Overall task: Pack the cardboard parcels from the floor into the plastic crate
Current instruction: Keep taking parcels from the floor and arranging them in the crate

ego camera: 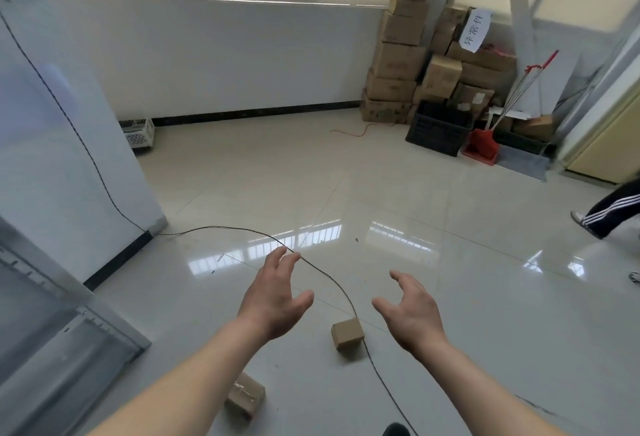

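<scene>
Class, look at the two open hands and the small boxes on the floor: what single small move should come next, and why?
Probably lower both hands onto the small cardboard box and grip it. The left hand and right hand are open and empty, spread above and on either side of it. It lies on the floor tiles beside a thin black cable, so lift it clear of that.

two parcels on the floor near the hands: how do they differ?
The plain parcel lies between the two hands in the view, fully visible; the taped parcel lies nearer the camera, partly hidden by the left forearm. The plain parcel shows bare brown faces; the taped parcel shows shiny clear tape. The black cable passes right by the plain parcel, not the taped one. Both are small cardboard boxes on the tiled floor, untouched.
</scene>
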Motion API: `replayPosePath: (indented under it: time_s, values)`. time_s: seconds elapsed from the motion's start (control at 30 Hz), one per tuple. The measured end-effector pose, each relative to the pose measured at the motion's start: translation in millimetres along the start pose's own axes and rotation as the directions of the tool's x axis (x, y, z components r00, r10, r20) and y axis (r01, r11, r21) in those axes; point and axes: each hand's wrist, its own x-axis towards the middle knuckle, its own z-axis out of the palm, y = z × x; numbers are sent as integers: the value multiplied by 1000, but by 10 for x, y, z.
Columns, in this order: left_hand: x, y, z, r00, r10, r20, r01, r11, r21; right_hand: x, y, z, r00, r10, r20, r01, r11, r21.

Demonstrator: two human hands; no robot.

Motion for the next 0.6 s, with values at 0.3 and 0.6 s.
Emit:
replayPosePath:
  time_s: [0.3,0.6]
  values:
    - [662,446,459,976,-207,-64,203,977,-61,1213,319,-270,976,-86,202,58,988,142]
    - [1006,817,807,929,-369,-24,336,870,-360,1972,510,-400,957,-96,274,41,979,200]
